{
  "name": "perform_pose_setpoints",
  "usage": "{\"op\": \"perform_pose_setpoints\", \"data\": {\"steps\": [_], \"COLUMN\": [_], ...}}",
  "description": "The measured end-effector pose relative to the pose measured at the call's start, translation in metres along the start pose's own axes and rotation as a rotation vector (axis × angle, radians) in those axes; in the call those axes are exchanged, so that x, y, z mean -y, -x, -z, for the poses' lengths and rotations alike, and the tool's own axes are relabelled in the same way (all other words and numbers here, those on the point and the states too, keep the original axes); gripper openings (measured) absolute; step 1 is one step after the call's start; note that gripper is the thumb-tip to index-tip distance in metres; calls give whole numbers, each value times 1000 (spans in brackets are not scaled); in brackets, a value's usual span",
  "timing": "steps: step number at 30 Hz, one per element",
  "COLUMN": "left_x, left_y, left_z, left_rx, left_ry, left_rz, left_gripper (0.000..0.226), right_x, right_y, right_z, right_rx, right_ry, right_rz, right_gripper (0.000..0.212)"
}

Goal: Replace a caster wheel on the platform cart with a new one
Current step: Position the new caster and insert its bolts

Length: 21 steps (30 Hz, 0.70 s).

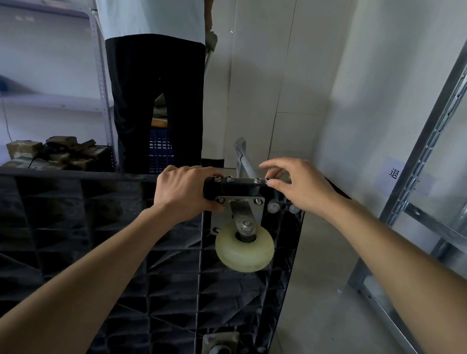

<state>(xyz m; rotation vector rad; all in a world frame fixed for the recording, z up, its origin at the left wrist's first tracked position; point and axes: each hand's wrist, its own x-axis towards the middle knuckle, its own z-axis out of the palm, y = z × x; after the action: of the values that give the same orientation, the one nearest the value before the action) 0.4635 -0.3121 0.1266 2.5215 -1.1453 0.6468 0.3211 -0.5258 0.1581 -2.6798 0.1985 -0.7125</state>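
The black platform cart stands on its side, its ribbed underside facing me. A cream caster wheel hangs from a grey metal mounting plate near the cart's top corner. My left hand grips the top edge of the cart beside the plate. My right hand pinches a small bolt or nut on the cart's top edge, above the plate. Other bolt ends stick up along that edge. A second caster with a dark wheel sits at the bottom corner.
Another person in a white shirt and dark trousers stands just behind the cart. Shelving with wrapped parcels is at the left. A metal rack frame leans at the right. The cart's handle tube pokes out behind.
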Motion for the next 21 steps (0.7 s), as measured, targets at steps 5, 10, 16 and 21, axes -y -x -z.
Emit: {"op": "perform_pose_setpoints", "data": {"steps": [5,10,16,21], "left_x": [0,-2,-4,-4], "left_y": [0,1,2,3], "left_z": [0,2,5,5], "left_rx": [5,11,15,20], "left_ry": [9,7,-1,-2], "left_rz": [-3,1,12,13], "left_gripper": [74,73,73,71], "right_x": [1,4,8,5], "right_y": [14,30,42,47], "right_z": [0,0,-12,-26], "right_rx": [-60,-122,-110,-130], "right_ry": [-7,24,4,-12], "right_rz": [31,57,70,81], "right_gripper": [33,35,31,29]}}
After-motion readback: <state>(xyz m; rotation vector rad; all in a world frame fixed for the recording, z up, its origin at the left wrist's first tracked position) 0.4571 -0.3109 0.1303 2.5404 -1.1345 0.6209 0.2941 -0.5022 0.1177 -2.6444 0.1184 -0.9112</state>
